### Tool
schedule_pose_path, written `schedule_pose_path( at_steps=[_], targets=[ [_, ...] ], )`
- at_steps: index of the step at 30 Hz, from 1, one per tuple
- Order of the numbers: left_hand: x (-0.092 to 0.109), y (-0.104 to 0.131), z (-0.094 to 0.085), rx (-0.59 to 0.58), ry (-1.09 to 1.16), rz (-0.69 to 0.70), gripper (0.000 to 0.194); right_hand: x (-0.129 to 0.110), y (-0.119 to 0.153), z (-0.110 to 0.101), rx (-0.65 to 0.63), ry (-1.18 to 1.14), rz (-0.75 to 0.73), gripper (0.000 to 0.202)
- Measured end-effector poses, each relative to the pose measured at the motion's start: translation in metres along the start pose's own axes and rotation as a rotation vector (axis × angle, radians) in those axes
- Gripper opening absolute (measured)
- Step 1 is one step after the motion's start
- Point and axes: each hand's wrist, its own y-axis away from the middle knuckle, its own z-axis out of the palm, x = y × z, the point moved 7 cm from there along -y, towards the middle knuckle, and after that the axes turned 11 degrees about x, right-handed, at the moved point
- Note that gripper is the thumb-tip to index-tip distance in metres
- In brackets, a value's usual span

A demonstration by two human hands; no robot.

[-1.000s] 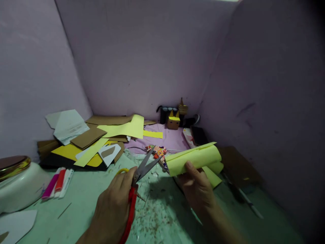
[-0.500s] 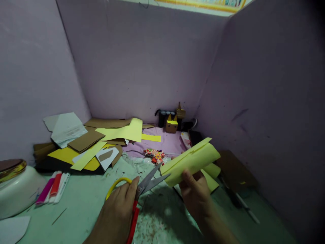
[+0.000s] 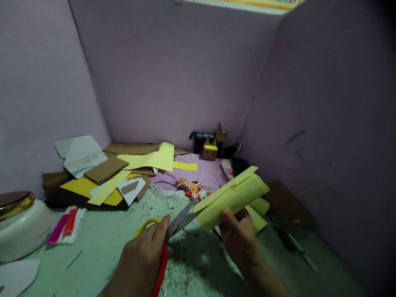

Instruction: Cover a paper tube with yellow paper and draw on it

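Observation:
Scissors with grey blades and red and yellow handles are in my left hand, which is closed around the handles. The blades point up and right, and one blade lies along the left edge of a rolled yellow paper sheet. My right hand grips this paper, thumb in front and the other fingers mostly hidden behind it. The sheet is held above the table, tilted, its loose edge folded over.
Yellow paper, cardboard and white scraps pile up at the left back. Markers lie beside a white jar. A small cardboard box figure stands near the back wall. On the right are a brown board and a pen.
The scissor blades have moved closer together and now meet the paper's left edge. The paper and my right hand stay nearly in place. The view has tilted slightly downward.

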Motion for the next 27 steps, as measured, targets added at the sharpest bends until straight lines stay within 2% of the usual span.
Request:
schedule_pose_path(
  at_steps=[6,10,19,27],
  targets=[
    [0.002,-0.004,-0.009,0.064,-0.138,0.069,0.052,0.0,0.002,0.001,0.025,-0.027,0.014,0.067],
    [0.007,-0.005,-0.011,0.095,-0.087,0.116,0.046,-0.001,0.001,0.001,0.007,-0.028,0.003,0.066],
    [0.005,0.004,-0.008,0.056,0.044,0.121,0.063,-0.003,0.001,0.002,-0.002,-0.018,-0.021,0.062],
    [0.007,-0.003,-0.006,-0.006,0.024,0.094,0.047,-0.004,0.001,0.002,-0.056,-0.019,-0.039,0.047]
  ],
)
